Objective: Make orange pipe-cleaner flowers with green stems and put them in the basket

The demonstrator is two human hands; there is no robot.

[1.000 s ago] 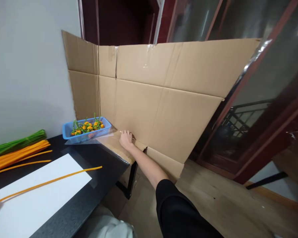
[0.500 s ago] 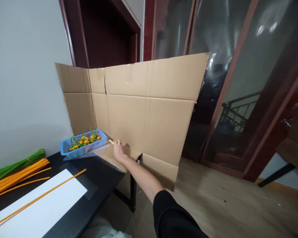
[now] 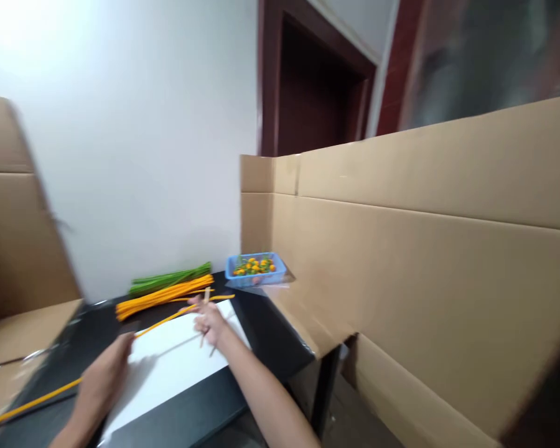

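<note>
My left hand (image 3: 106, 372) is closed round a long orange stem (image 3: 42, 400) over the left part of a white sheet (image 3: 180, 354). One end of the stem runs to the lower left, the other up past my right hand. My right hand (image 3: 210, 320) holds a thin wooden stick (image 3: 207, 295) above the sheet, its fingers bent near the orange stem; blur hides whether they touch it. Behind the sheet lie a bundle of orange stems (image 3: 161, 297) and a bundle of green stems (image 3: 168, 280).
A blue basket (image 3: 280, 274) of small orange and green pieces stands at the table's back right corner. Cardboard panels rise at the right (image 3: 401, 267) and left (image 3: 18, 242) of the black table (image 3: 168, 414). A white wall is behind.
The view has turned left. My right hand has come from beside the basket back over the sheet, still with the stick. My left hand has appeared, holding the orange stem.
</note>
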